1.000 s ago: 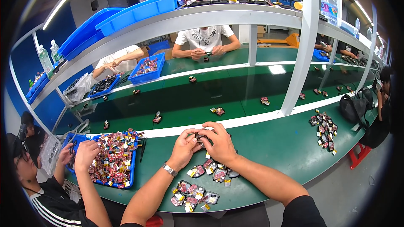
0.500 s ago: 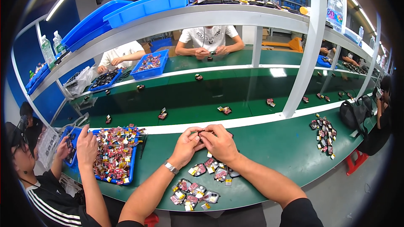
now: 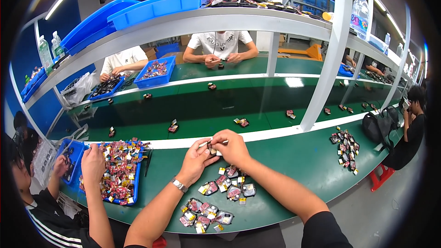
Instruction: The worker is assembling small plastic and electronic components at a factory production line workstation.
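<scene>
Head view, from the far left: two bottles stand on the shelf near a pair of stacked blue trays. Below, a co-worker in a black top with white stripes sits beside a small tray of dark pieces, one raised hand in front of the big tray. That one is blue and heaped with red, white and yellow parts; a thin black tool lies just right of it.

Next comes the person's left hand, a metal watch on its wrist. Its thumb and fingers are clamped on a small unit, held above the near table by its far white edge. The right hand meets it from the other side, fingertips pinched together on the same unit. Between the forearms lie two groups of open cases, a nearer one and a farther one. Across the table sits another person in a white T-shirt.

Rightward stand a white post, a pile of similar units, a black bag, a red stool and a seated worker.
</scene>
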Motion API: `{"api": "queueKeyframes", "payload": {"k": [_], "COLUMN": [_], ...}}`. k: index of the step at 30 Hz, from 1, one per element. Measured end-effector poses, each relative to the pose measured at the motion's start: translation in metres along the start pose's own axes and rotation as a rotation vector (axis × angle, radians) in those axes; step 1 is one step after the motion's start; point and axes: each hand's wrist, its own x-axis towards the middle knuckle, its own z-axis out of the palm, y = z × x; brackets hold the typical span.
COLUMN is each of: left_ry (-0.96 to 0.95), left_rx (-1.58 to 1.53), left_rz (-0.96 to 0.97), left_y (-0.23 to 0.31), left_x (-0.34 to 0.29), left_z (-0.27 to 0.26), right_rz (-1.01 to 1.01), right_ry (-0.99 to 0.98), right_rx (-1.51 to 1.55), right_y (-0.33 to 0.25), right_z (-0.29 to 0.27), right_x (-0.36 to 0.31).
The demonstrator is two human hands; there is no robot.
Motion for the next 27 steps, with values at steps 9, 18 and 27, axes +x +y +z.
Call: {"api": "queueKeyframes", "payload": {"k": [9,18,27], "left_ry": [0.085,0.069,-0.034], "left_rx": [-0.011,0.115,0.241], "left_rz": [0.098,0.079,-0.055], "left_y": [0.0,-0.003,0.007], "left_x": [0.006,0.008,0.002], "left_z": [0.0,-0.004,-0.008], "right_rz": [0.213,0.303,-0.195], "right_ry": [0.18,0.267,-0.378], "right_rx": [-0.468,-0.968,-0.334], "right_y": [0.065,0.081,-0.026], "right_z": [0.003,-0.092,-0.07], "right_x": [0.092,0.051,-0.008]}}
